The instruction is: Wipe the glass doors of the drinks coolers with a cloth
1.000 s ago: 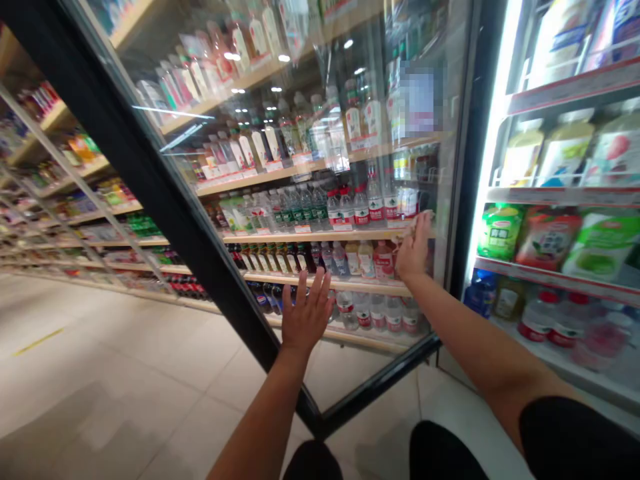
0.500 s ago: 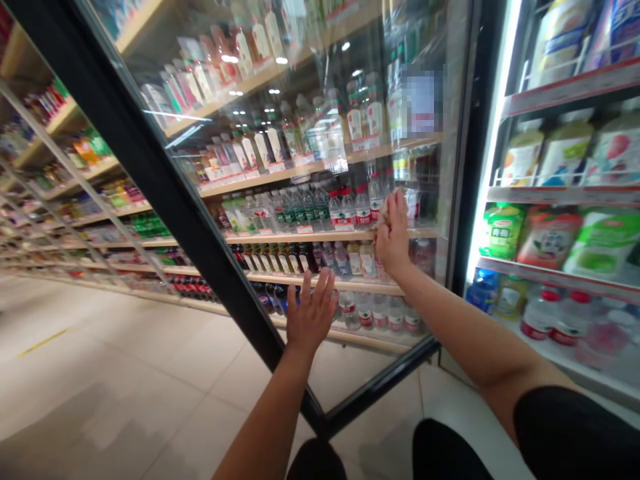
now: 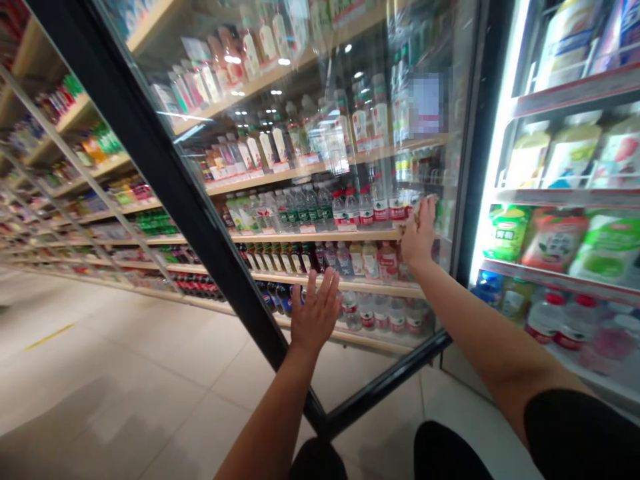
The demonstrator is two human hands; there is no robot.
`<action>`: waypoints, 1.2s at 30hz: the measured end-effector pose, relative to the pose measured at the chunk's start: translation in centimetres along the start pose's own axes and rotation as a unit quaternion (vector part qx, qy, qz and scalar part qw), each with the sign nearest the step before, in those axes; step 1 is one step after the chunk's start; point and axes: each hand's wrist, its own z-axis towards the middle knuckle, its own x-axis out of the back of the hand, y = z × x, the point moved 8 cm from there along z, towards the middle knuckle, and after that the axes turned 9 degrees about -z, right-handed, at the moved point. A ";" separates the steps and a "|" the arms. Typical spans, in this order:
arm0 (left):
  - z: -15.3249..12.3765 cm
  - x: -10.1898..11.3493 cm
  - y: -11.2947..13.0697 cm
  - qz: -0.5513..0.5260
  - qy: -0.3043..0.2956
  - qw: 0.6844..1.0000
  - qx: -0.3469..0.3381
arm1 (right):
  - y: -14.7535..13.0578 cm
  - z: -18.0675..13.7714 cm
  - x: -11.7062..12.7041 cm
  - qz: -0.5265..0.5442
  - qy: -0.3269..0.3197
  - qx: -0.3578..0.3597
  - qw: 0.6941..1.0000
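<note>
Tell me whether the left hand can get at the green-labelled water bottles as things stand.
Probably not: the glass door appears to stand between the open left hand and the green-labelled water bottles.

A single camera worn on the person's head supplies the view, looking forward and down from above the dark-clad knees [image 3: 443, 453] at the bottom edge. It faces a glass door [image 3: 320, 167] at about arm's reach, so the forearms [image 3: 485, 333] rise large from the lower frame and the hands [image 3: 315, 313] sit near the centre. The wide field takes in floor [image 3: 125, 373] at lower left, shelving [image 3: 120, 208] receding far at left, and a lit cooler [image 3: 565, 197], close by, along the right edge.
</note>
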 end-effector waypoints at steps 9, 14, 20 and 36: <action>-0.2 0.0 -0.1 -0.024 -0.006 1.000 0.011 | -6.4 -8.8 -0.4 0.022 -0.103 0.194 0.975; -0.2 0.0 0.2 0.001 -0.003 1.000 0.005 | 1.8 1.9 -0.3 0.013 0.018 -0.076 0.997; -0.2 0.3 0.1 0.007 0.026 1.000 0.000 | -6.9 1.4 -1.7 0.004 -0.003 0.104 0.995; 0.1 0.3 0.1 0.024 0.023 0.999 0.001 | -6.6 -8.4 -1.0 -0.009 -0.088 0.168 0.982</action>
